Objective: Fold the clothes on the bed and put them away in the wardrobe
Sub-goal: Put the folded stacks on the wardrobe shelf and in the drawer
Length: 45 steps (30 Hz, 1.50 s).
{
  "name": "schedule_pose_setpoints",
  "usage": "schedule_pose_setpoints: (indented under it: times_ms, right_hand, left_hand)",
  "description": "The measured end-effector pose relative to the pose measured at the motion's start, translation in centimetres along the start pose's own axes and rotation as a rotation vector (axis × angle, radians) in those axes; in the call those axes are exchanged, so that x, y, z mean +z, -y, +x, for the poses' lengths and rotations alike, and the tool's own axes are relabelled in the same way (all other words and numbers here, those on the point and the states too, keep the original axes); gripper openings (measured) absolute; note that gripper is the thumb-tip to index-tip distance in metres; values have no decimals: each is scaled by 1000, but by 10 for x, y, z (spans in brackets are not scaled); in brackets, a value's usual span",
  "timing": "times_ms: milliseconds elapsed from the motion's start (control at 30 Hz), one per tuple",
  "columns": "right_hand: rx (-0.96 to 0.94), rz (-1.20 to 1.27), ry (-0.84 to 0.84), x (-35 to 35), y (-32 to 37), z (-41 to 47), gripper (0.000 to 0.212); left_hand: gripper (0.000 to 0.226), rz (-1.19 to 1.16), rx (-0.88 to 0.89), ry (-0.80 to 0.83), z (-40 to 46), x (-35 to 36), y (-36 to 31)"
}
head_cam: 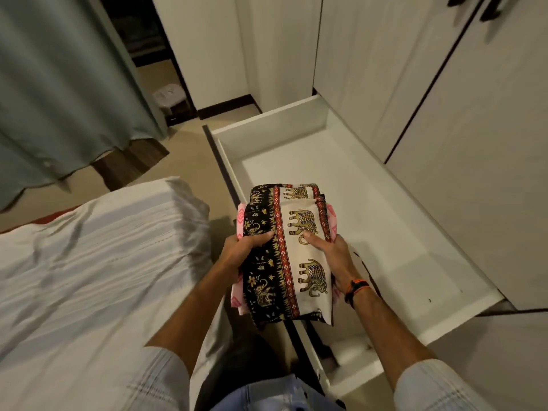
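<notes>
Both hands grasp a stack of folded clothes point(289, 250): the left hand point(241, 247) grips its left edge, thumb on top, and the right hand point(329, 259) grips the right edge, thumb pressed on the elephant-print cloth. A pink garment point(239, 295) peeks out beneath. The stack hangs over the near end of the open white wardrobe drawer point(385, 221). The bed point(89, 262) lies at nine o'clock, the closed wardrobe doors point(444, 99) at two o'clock.
</notes>
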State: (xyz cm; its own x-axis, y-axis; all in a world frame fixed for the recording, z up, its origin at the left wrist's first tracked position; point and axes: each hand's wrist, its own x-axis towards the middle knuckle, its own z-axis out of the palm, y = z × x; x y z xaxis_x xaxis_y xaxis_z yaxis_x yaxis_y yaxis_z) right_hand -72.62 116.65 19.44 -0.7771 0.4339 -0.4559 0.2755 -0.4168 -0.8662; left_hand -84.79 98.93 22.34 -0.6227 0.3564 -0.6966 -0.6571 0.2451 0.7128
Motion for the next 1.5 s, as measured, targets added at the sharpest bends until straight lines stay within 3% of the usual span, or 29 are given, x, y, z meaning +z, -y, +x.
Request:
schedule_pose_setpoints:
  times_ms: [200, 500, 633, 1033, 1167, 1500]
  right_hand:
    - [-5, 109, -187, -16, 3, 35, 59]
    - [-32, 255, -478, 8, 10, 83, 40]
    - [-30, 309, -564, 23, 21, 95, 51]
    - [-43, 399, -574, 28, 37, 142, 66]
    - [-13, 388, -590, 35, 41, 168, 84]
    - [-20, 431, -616, 60, 42, 241, 61]
  left_hand:
    - [58, 162, -46, 99, 64, 29, -37]
    - [50, 401, -98, 393, 159, 49, -106]
    - [52, 461, -109, 456, 178, 52, -134]
    - [52, 525, -109, 451, 205, 66, -183]
    - [47, 529, -113, 441, 223, 60, -196]
    - [55, 570, -155, 488, 310, 49, -229]
